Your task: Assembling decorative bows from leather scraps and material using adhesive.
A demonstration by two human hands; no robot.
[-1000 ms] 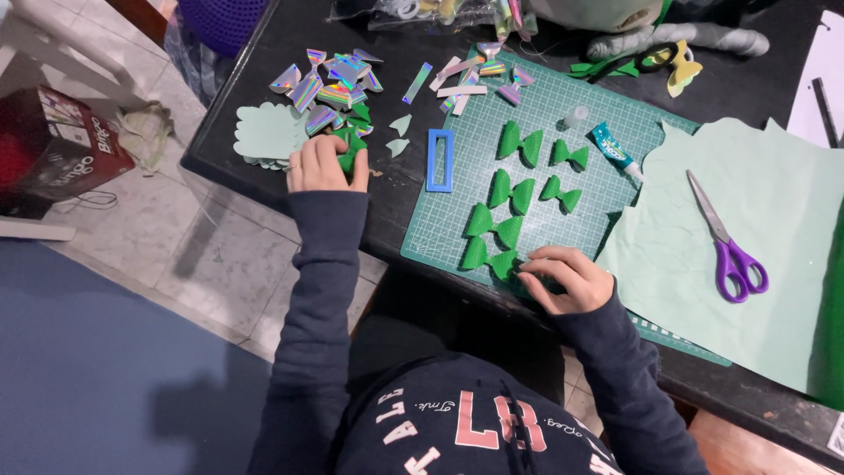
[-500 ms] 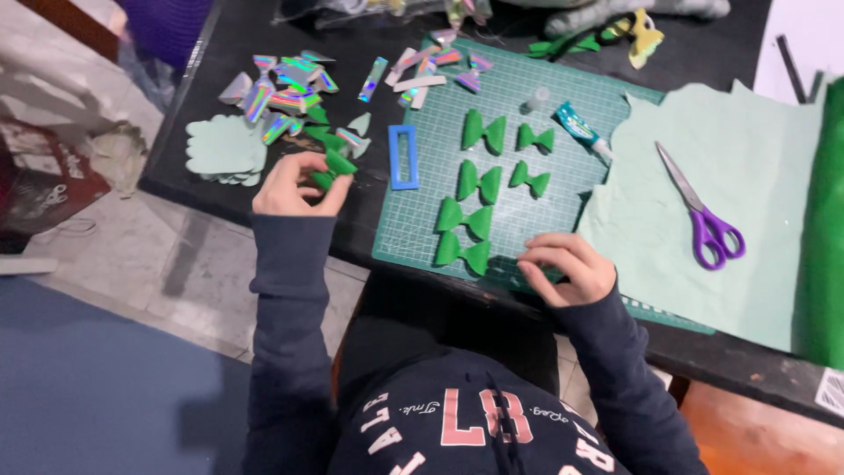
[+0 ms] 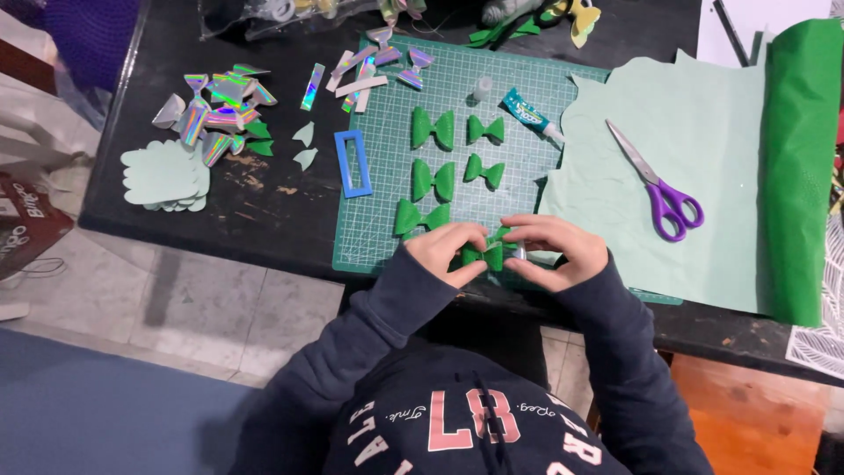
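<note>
The left hand (image 3: pixel 446 249) has come back from the pile of holographic foil strips (image 3: pixel 211 105) at the far left of the table and now meets the right hand (image 3: pixel 554 249) at the near edge of the green gridded cutting mat (image 3: pixel 387 193). Both hands pinch a small green fabric bow (image 3: pixel 485 255) between their fingertips, thumbs close together. 5 more green bows (image 3: pixel 433 129) lie in 2 columns on the mat, beside a blue rectangular frame (image 3: pixel 352 164) and a small glue tube (image 3: pixel 529 114). Purple-handled scissors (image 3: pixel 661 186) rest on a pale green sheet (image 3: pixel 703 255) to the right, next to a roll of bright green material (image 3: pixel 798 167). The black tabletop (image 3: pixel 264 211) stands over grey floor tiles (image 3: pixel 176 308) and a blue mat (image 3: pixel 88 413)
</note>
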